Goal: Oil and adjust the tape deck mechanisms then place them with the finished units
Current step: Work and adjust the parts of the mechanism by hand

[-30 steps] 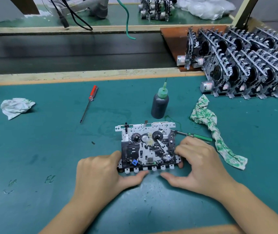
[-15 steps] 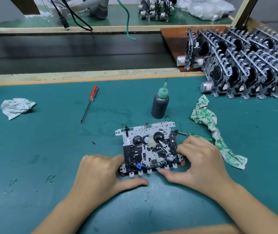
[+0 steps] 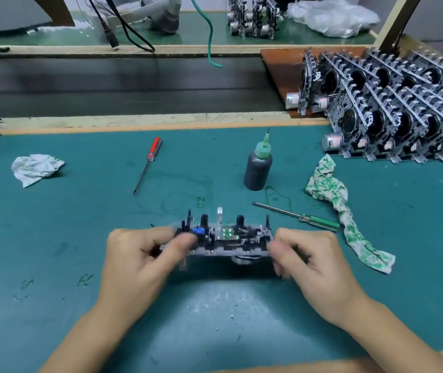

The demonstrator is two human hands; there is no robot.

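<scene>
- Holding 1 tape deck mechanism [image 3: 224, 238] between both hands, lifted off the green mat [image 3: 80, 238], tilted so I see it nearly edge-on; blurred.
- Left hand [image 3: 137, 262] grips the mech's left end, fingers curled round it, thumb across the near edge. Blur hides the fingertips.
- Right hand [image 3: 320, 267] grips the right end, fingers curled in on the edge; also blurred.
- Mech sits centre of mat, just in front of me, between the 2 hands.
- 2 screwdrivers on the mat: red-handled screwdriver [image 3: 147, 164] left of centre, green-handled screwdriver [image 3: 297, 217] just beyond my right hand, not touching it.
- 1 dark oil bottle [image 3: 258, 168] w/ green nozzle, upright, behind the mech, well apart from it.
- 2 rags: green-print rag [image 3: 341, 211] at right, near the green screwdriver's handle; white crumpled rag [image 3: 36, 168] far left.
- Finished units [image 3: 392, 114] stacked upright in rows at far right; too many overlapping for a sure count, approx. a dozen or more.
- 1 more small group of units [image 3: 252, 17] on the back bench; count unclear.
</scene>
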